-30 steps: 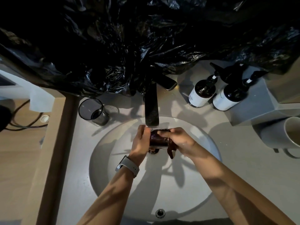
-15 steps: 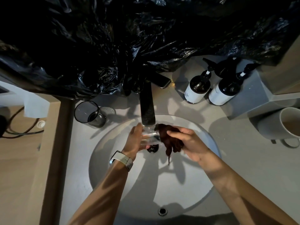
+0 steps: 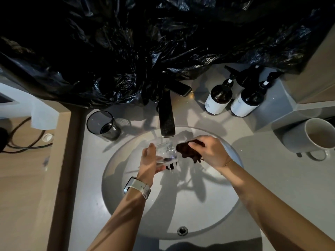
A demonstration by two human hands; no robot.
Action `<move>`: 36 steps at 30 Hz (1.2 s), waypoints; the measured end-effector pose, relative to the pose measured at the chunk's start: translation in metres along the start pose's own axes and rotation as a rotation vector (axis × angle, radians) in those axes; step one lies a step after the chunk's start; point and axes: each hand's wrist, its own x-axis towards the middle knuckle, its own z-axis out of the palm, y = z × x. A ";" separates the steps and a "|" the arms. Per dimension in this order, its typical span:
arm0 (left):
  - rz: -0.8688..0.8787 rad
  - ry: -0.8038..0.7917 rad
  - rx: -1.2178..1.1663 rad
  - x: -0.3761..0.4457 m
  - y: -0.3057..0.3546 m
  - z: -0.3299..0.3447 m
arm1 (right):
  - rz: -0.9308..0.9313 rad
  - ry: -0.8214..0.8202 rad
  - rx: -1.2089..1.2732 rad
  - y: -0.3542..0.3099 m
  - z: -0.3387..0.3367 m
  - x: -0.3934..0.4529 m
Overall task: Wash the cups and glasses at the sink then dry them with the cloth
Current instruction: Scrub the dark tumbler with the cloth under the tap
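Note:
Over the round white sink (image 3: 126,205), my left hand (image 3: 149,160) grips a clear glass (image 3: 165,151), tilted on its side under the dark tap (image 3: 166,116); water runs onto it. Just right of the glass, my right hand (image 3: 211,151) clutches a dark brown cloth (image 3: 188,150), held apart from the glass. A dark-tinted glass (image 3: 102,125) stands upright on the counter left of the tap. At the far right a white mug (image 3: 315,136) rests on the counter with its handle toward me.
Two dark pump bottles with white labels (image 3: 218,98) (image 3: 247,101) stand right of the tap. Black plastic sheeting (image 3: 163,42) hangs across the back. A wooden surface with cables (image 3: 23,145) lies left of the counter. An overflow hole (image 3: 182,230) sits at the basin's near edge.
The cloth came out of the glass and moved right with my right hand. My left hand now holds the glass alone under the running water.

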 end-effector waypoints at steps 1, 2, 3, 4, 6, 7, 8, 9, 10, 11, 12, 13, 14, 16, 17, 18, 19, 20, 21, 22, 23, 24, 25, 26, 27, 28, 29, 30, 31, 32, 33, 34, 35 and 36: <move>0.003 0.013 0.005 0.000 0.001 -0.002 | 0.038 0.008 0.192 -0.005 -0.002 -0.001; 0.011 0.027 0.012 0.000 0.001 -0.004 | 0.066 0.010 0.322 -0.013 -0.003 -0.002; 0.022 0.038 0.025 0.000 0.002 -0.005 | 0.084 0.029 0.397 -0.018 -0.004 -0.003; 0.031 0.051 0.041 0.000 0.003 -0.005 | 0.090 0.058 0.448 -0.021 -0.006 -0.005; 0.036 0.079 0.061 0.000 0.006 -0.005 | 0.073 0.092 0.520 -0.025 -0.005 -0.007; 0.038 0.089 0.071 0.000 0.008 -0.005 | 0.066 0.090 0.552 -0.025 -0.002 -0.008; 0.043 0.096 0.083 0.001 0.009 -0.005 | 0.060 0.076 0.571 -0.026 0.001 -0.010; 0.048 0.099 0.092 0.001 0.010 -0.003 | 0.044 0.056 0.566 -0.027 0.006 -0.014; 0.051 0.101 0.093 0.001 0.011 -0.002 | 0.032 0.036 0.530 -0.028 0.013 -0.016; 0.052 0.103 0.088 0.001 0.011 0.001 | 0.007 0.010 0.458 -0.028 0.020 -0.018; 0.051 0.106 0.077 0.001 0.011 0.003 | -0.014 -0.022 0.369 -0.029 0.027 -0.021; 0.047 0.105 0.066 0.000 0.011 0.006 | -0.034 -0.055 0.312 -0.029 0.033 -0.023; 0.042 0.099 0.052 -0.001 0.011 0.008 | -0.027 -0.093 0.300 -0.030 0.036 -0.024; 0.029 0.089 0.016 -0.002 0.010 0.011 | 0.032 -0.208 0.424 -0.031 0.036 -0.025; 0.022 0.088 -0.007 -0.003 0.010 0.011 | 0.086 -0.273 0.538 -0.030 0.033 -0.024; 0.018 0.084 -0.033 -0.004 0.010 0.010 | 0.140 -0.316 0.628 -0.028 0.030 -0.023; 0.020 0.074 -0.050 -0.005 0.011 0.010 | 0.150 -0.323 0.674 -0.025 0.027 -0.022; 0.031 0.060 -0.050 -0.005 0.011 0.011 | 0.117 -0.293 0.685 -0.022 0.025 -0.020; 0.048 0.045 -0.034 -0.006 0.011 0.011 | 0.055 -0.235 0.655 -0.017 0.025 -0.017; 0.062 0.028 -0.012 -0.006 0.012 0.012 | 0.023 -0.201 0.637 -0.014 0.024 -0.015; 0.062 0.016 0.001 -0.007 0.014 0.013 | 0.022 -0.187 0.638 -0.010 0.025 -0.013; 0.050 0.007 0.005 -0.006 0.015 0.014 | 0.038 -0.202 0.668 -0.010 0.025 -0.011; 0.028 0.000 -0.001 -0.006 0.017 0.014 | 0.029 -0.230 0.673 -0.009 0.024 -0.009; 0.009 -0.006 -0.007 -0.006 0.019 0.013 | 0.024 -0.245 0.661 -0.011 0.024 -0.007; -0.007 -0.013 0.004 -0.006 0.021 0.013 | 0.005 -0.269 0.629 -0.012 0.024 -0.004; -0.017 -0.020 0.024 -0.006 0.023 0.014 | -0.003 -0.300 0.590 -0.013 0.025 -0.001; -0.022 -0.026 0.038 -0.006 0.025 0.014 | -0.011 -0.320 0.537 -0.013 0.026 0.002; -0.020 -0.030 0.038 -0.005 0.025 0.014 | -0.009 -0.341 0.500 -0.017 0.026 0.003; -0.010 -0.027 0.035 -0.004 0.026 0.014 | -0.003 -0.360 0.491 -0.017 0.026 0.006; 0.007 -0.017 0.044 -0.001 0.025 0.013 | 0.011 -0.393 0.501 -0.019 0.025 0.008; 0.030 0.002 0.072 0.002 0.026 0.012 | 0.022 -0.429 0.513 -0.019 0.023 0.010; 0.062 0.021 0.115 0.004 0.026 0.011 | 0.042 -0.468 0.531 -0.021 0.022 0.010; 0.095 0.029 0.159 0.005 0.027 0.010 | 0.061 -0.500 0.538 -0.021 0.022 0.011; 0.124 0.031 0.190 0.005 0.028 0.009 | 0.074 -0.518 0.547 -0.022 0.023 0.012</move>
